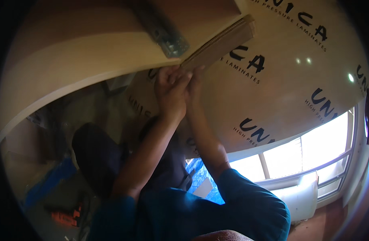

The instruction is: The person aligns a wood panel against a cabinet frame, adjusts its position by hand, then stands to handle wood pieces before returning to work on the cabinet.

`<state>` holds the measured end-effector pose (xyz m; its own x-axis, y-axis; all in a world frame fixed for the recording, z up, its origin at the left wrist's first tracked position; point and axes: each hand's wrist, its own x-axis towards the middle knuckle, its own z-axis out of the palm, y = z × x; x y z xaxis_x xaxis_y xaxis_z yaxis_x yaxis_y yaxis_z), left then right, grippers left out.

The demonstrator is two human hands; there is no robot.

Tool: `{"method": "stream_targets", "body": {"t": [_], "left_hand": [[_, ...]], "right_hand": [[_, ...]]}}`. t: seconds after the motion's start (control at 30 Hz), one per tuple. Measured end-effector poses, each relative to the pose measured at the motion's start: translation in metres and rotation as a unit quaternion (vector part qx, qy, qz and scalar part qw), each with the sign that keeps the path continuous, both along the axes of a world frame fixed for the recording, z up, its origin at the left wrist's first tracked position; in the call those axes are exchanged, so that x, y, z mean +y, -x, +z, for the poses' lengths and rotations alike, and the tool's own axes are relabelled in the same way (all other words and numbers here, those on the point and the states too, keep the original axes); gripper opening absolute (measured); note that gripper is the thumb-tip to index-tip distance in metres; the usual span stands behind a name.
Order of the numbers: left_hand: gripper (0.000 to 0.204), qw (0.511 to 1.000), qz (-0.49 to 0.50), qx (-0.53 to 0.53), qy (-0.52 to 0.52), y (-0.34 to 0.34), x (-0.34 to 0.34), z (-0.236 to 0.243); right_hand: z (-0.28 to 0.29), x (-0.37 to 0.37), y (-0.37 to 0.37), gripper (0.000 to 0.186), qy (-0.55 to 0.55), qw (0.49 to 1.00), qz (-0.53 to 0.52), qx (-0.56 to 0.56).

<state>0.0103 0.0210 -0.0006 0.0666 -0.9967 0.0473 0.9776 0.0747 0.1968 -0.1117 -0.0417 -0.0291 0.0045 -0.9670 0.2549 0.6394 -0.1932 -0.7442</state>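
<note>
Both my hands meet at the near end of a narrow brown board strip (218, 42). My left hand (172, 86) has its fingers curled closed at the edge of a pale wooden board (84, 40); what lies inside them is hidden. My right hand (194, 84) is just behind it, partly covered, with fingertips raised at the strip's end. A blurred metal rail-like piece (164, 36) lies on the pale board just above my hands. A large sheet (289, 76) printed with dark lettering extends behind and to the right of them.
A bright window (285, 156) is at the right, with a white object (295, 201) below it. Blue plastic (204, 174) shows beyond my legs, and another blue strip (48, 180) at the left. An orange-and-black tool (66, 217) lies low on the left beside dark clutter.
</note>
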Motion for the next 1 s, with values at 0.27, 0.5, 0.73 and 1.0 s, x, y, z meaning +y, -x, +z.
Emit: {"method": "stream_targets", "body": {"t": [0.27,0.5,0.73,1.0], "left_hand": [[0.034,0.969,0.170,-0.178,-0.013,0.007,-0.024,0.005],[0.036,0.972,0.152,-0.179,-0.005,-0.003,-0.017,0.013],[0.033,0.975,0.146,-0.164,0.016,-0.008,-0.028,0.008],[0.034,0.961,0.129,-0.246,0.004,-0.013,-0.021,0.015]], "right_hand": [[0.010,-0.005,-0.023,0.065,0.056,0.998,-0.004,0.026],[0.000,-0.004,-0.002,0.064,0.051,0.999,0.005,0.016],[0.016,0.008,-0.026,0.061,0.025,1.000,0.015,-0.006],[0.013,0.017,-0.018,0.025,0.018,1.000,0.008,-0.012]]}}
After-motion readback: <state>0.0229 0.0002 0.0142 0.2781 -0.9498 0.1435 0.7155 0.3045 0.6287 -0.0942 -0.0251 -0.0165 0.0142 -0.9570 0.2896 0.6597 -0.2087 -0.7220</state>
